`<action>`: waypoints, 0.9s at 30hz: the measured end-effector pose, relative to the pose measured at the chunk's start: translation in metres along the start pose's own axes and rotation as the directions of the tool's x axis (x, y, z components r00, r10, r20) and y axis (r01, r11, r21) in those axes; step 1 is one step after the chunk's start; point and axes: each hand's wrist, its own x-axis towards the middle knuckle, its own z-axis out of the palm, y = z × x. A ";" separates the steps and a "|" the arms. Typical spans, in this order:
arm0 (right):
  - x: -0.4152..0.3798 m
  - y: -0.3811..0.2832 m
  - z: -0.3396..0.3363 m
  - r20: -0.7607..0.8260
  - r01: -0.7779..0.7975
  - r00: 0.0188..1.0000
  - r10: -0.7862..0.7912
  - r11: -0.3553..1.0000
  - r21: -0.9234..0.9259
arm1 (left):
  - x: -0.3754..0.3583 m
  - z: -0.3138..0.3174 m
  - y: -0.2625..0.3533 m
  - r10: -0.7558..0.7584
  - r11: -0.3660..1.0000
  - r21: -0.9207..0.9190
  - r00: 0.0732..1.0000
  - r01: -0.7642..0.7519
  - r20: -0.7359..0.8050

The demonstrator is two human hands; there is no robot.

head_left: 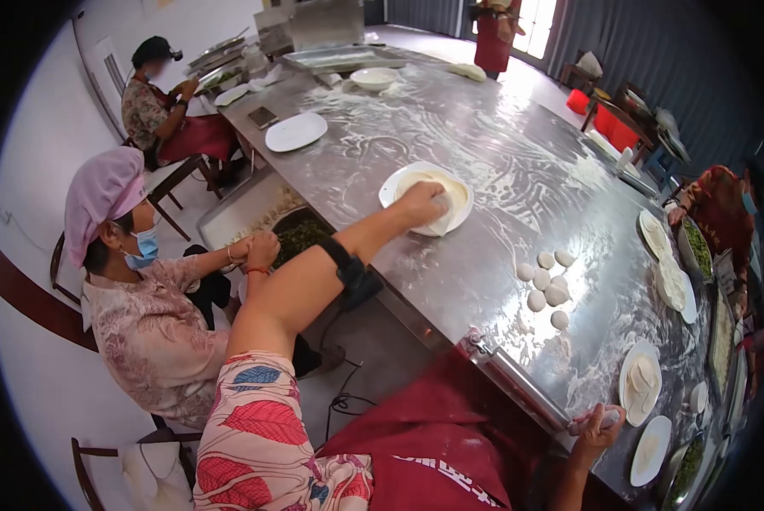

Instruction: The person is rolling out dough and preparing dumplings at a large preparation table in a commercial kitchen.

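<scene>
The left hand (423, 204) reaches out over a white plate (389, 192), its blurred fingers curled down onto thin round dough wrappers (457, 198) (whether they pinch one, I cannot tell). The right hand (600, 438) is closed around the near right end of a steel rolling pin (522, 385), which lies along the steel table's (492, 272) near edge, its long axis slanting from beside the apron (433, 434) to that hand. So the right hand is nearer the pin; the wrappers lie well beyond it, forward and left. Small dough balls (556, 295) sit between.
</scene>
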 end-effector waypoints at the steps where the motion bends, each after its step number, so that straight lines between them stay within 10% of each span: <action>1: 0.003 0.002 -0.001 0.017 0.030 0.999 -0.029 0.999 -0.039 | 0.011 -0.009 -0.008 0.000 0.998 -0.059 1.000 -0.001 -0.020; 3: 0.009 0.006 0.000 0.010 0.065 0.998 -0.065 0.997 -0.042 | 0.035 -0.024 -0.029 0.000 0.984 -0.177 0.998 -0.011 -0.061; 6: 0.014 0.013 0.000 -0.012 0.060 0.998 -0.060 0.997 -0.049 | 0.058 -0.052 -0.069 0.044 0.989 0.150 0.954 0.002 -0.298; 9: 0.018 0.018 -0.001 -0.003 0.064 0.998 -0.064 0.996 -0.067 | 0.036 -0.066 -0.052 -0.236 0.882 0.230 0.807 0.412 -0.541; 19: 0.033 0.018 0.001 0.003 0.034 0.999 -0.034 0.976 -0.214 | 0.068 -0.066 -0.133 -0.466 0.873 -0.042 0.807 0.485 -0.364; 23: 0.045 0.054 -0.027 0.085 0.258 0.966 -0.244 0.904 -0.341 | 0.079 -0.086 -0.134 -0.485 0.808 0.162 0.795 0.567 -0.363; 27: 0.038 0.023 -0.009 0.020 0.111 0.994 -0.110 0.942 -0.317 | 0.076 -0.132 -0.149 -0.465 0.772 0.208 0.757 0.600 -0.459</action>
